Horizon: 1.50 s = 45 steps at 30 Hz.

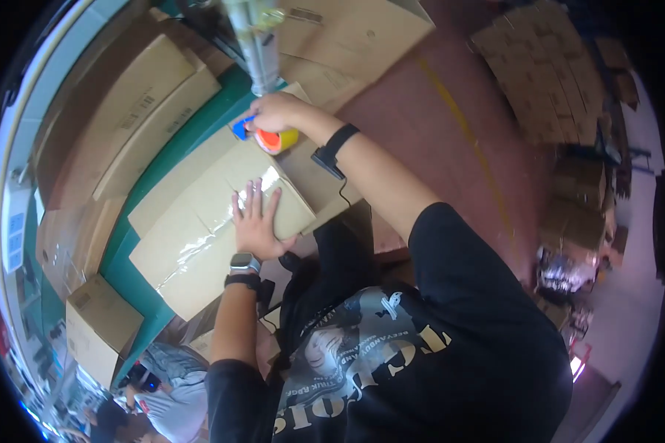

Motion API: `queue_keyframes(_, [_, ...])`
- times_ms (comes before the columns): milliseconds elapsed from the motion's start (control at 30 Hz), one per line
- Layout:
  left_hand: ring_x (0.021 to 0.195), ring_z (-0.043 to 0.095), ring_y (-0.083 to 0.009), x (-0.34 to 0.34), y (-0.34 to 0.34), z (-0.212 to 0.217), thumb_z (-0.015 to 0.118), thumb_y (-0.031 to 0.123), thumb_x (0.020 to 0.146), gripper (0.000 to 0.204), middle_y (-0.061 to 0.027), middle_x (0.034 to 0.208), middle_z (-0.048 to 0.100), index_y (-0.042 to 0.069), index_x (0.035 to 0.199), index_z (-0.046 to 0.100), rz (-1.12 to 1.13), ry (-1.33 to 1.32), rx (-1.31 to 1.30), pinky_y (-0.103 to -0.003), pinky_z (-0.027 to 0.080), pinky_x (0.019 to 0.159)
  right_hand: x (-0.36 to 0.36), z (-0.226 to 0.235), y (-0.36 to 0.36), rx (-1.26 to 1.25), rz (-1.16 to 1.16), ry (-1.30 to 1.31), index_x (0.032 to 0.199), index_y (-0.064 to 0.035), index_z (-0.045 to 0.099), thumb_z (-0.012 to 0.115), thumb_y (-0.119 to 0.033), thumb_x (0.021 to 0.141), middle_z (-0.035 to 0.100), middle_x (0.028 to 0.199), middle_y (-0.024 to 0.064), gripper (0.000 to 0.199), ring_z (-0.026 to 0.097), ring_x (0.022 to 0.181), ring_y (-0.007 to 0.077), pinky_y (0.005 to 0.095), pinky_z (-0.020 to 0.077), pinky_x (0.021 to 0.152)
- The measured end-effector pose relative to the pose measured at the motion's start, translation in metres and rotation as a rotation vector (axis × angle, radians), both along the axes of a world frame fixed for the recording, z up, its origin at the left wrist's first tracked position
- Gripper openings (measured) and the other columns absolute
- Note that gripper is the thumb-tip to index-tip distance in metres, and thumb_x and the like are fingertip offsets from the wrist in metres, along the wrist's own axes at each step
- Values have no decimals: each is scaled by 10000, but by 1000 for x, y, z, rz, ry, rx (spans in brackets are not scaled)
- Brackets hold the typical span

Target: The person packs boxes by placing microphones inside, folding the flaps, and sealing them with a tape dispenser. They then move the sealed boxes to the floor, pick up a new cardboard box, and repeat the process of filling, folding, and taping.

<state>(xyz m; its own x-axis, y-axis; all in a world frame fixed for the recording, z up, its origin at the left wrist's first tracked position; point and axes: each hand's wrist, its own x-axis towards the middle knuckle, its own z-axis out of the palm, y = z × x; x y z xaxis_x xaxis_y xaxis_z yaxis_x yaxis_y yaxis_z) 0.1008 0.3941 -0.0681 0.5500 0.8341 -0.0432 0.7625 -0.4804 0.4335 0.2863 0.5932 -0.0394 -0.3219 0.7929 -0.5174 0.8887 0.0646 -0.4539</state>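
Note:
A long cardboard box [168, 218] lies in front of me, with shiny clear tape [192, 260] along its top seam. My left hand [256, 225] rests flat on the box near its right end, fingers spread. At the far right corner of the box, my right hand [275, 113] is closed around a tape dispenser [242, 127] with a blue head. An orange and yellow tape roll [276, 140] sits in the dispenser, just below my fingers. Whether the tape there touches the cardboard, I cannot tell.
The box lies on a green tabletop [118, 255]. More large cartons [137, 103] stand along its far side, and a small carton [100, 317] is at the left. A pale post [251, 44] rises beyond my right hand. Another person [174, 391] is at lower left.

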Motion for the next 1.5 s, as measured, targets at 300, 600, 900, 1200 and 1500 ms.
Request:
queue_keyframes(300, [1465, 242, -365, 7, -11, -20, 747, 517, 630, 913, -218, 1513, 358, 70, 1382, 486, -118, -70, 192, -595, 73, 1175, 83, 17, -306, 145, -424, 306, 1230, -146, 622, 705, -374, 838, 683, 996, 215, 461, 662, 949, 386, 451, 538, 819])
queue_keyframes(600, [1345, 408, -320, 62, 18, -42, 657, 324, 786, 490, -133, 1246, 571, 58, 1192, 585, -446, -38, 142, -597, 152, 1153, 8, -50, -294, 135, -391, -119, 1081, -122, 697, 687, -237, 795, 702, 902, 139, 308, 679, 871, 376, 452, 558, 717])
queue_keyframes(900, [1175, 520, -296, 83, 3, -69, 634, 251, 795, 287, -106, 1077, 610, 57, 1006, 631, 49, 174, 326, -606, 199, 1125, 54, -70, -386, -229, -545, -45, 1181, -238, 682, 690, -284, 769, 709, 1045, 137, 415, 675, 988, 343, 457, 538, 863])
queue_keyframes(1200, [1344, 429, -331, 84, -3, -14, 573, 109, 810, 345, -176, 1292, 596, 32, 1139, 644, -2, 48, 238, -558, 207, 1158, 167, -81, -343, -502, -1256, 1135, 1233, 6, 602, 618, -319, 941, 675, 1054, 52, 437, 636, 948, 137, 294, 495, 861])
queue_keyframes(1500, [996, 661, -330, -60, -167, 21, 626, 140, 858, 393, -212, 1148, 656, 31, 1235, 589, 638, -15, -741, -401, 528, 846, 0, -56, -54, -142, -567, 1483, 1245, -39, 583, 585, -304, 963, 612, 1009, 3, 387, 556, 915, 90, 232, 437, 832])
